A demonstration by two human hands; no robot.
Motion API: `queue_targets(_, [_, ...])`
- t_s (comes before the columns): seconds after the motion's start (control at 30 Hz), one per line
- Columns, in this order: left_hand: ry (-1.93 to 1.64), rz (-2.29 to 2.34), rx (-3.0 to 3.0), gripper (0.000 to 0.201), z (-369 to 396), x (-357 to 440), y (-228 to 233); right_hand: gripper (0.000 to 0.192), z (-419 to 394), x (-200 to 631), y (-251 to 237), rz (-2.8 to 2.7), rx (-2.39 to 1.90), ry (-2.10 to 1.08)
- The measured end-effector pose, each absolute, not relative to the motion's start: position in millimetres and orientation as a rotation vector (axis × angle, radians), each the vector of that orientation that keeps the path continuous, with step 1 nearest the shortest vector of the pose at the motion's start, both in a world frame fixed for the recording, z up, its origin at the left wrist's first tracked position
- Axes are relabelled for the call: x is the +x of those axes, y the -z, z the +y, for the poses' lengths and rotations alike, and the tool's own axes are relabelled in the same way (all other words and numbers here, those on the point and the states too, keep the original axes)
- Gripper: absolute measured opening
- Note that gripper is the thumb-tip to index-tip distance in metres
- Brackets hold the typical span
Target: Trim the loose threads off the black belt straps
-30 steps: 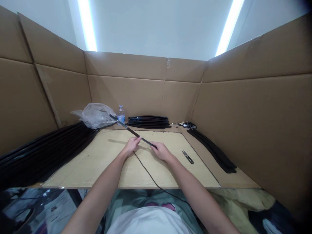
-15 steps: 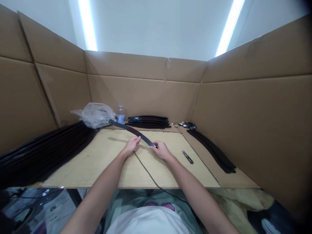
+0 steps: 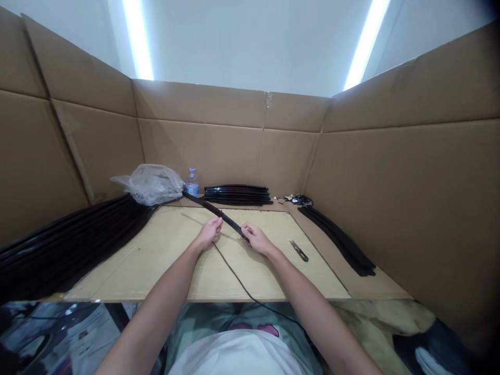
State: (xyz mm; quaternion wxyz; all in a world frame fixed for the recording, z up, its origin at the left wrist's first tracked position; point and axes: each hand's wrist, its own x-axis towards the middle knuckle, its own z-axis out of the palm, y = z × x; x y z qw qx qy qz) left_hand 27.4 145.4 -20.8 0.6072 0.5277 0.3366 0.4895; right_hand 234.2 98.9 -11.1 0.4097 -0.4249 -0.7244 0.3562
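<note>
My left hand (image 3: 209, 233) and my right hand (image 3: 253, 238) both grip a long curved black strip (image 3: 203, 203) over the middle of the wooden board (image 3: 156, 255). The strip's near end sits between my right fingers, and its far end reaches up and left toward a clear plastic bag (image 3: 147, 183). A thin black cord (image 3: 238, 278) trails from under my left hand back toward my body.
Small black snips (image 3: 299, 251) lie right of my right hand. Black strips are piled at the left (image 3: 66, 242), stacked at the back (image 3: 237, 195) and laid along the right (image 3: 339, 242). A water bottle (image 3: 191, 182) stands at the back. Cardboard walls (image 3: 410, 198) enclose the bench.
The strip has rotated in my fingers, showing its flat face half a second ago and its edge now. My right hand shifted slightly left and away along it.
</note>
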Motion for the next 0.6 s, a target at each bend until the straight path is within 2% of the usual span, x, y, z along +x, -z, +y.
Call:
queue_targets(0.1, [-1.129,0.781,1.220,0.039,145.2,27.6,19.9,0.031,100.9,234.9,11.6,-1.795,-1.087,-0.911])
queue_targets(0.23, [-1.120,0.788,1.223,0.043,144.5,27.8,18.7,0.043,100.5,235.5,12.6,-1.767,-1.122,-0.935])
queue_targets(0.43, [-1.116,0.784,1.231,0.043,143.7,27.7,19.0,0.027,101.8,235.8,14.5,-1.773,-1.135,-0.954])
queue_targets(0.6, [-1.114,0.781,1.243,0.042,143.8,27.8,19.8,0.024,100.8,236.3,15.1,-1.736,-1.138,-0.988])
